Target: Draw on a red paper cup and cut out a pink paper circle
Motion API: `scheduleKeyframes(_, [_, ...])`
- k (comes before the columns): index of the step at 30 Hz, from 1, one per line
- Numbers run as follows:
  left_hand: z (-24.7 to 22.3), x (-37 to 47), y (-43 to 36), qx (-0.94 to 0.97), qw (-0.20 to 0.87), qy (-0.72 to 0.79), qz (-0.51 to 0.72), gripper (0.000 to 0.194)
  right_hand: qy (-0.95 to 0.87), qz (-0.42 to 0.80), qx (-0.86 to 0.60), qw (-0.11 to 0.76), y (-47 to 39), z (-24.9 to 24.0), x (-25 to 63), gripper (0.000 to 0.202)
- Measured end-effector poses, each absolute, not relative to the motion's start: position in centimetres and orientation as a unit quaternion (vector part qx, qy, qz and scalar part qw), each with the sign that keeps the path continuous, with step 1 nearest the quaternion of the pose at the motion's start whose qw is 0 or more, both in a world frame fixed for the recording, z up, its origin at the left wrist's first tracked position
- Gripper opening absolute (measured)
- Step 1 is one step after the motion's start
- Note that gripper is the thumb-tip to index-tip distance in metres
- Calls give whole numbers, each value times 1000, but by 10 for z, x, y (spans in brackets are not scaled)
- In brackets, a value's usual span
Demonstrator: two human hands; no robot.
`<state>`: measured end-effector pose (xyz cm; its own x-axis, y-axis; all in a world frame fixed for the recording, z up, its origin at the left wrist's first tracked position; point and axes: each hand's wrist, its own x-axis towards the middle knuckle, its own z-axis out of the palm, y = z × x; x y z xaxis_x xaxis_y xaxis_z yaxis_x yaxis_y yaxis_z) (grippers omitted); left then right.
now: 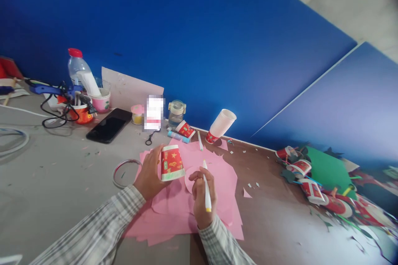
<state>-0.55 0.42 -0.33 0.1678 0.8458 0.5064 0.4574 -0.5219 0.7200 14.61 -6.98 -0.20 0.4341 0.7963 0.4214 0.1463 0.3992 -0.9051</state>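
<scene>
Blue partition behind a table; the hands, apart, grip a red cup and marker.

Pixelation obscures the upright white object.

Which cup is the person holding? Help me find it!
Find the pink paper. Over it, the left hand holds a red cup. Unlike the tipped cup by the glass jar, this one has green marks along its lower edge.
</scene>
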Motion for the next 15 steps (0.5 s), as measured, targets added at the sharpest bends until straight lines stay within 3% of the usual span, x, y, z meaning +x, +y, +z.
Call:
scheduleKeyframes(6, [-7,-5,6,703,279,440,484,91,-503,223,-507,664,-69,0,144,27])
scheduleKeyframes(15, [-10,-5,8,706,263,441,488,92,-528,218,-452,685,-73,4,146,27])
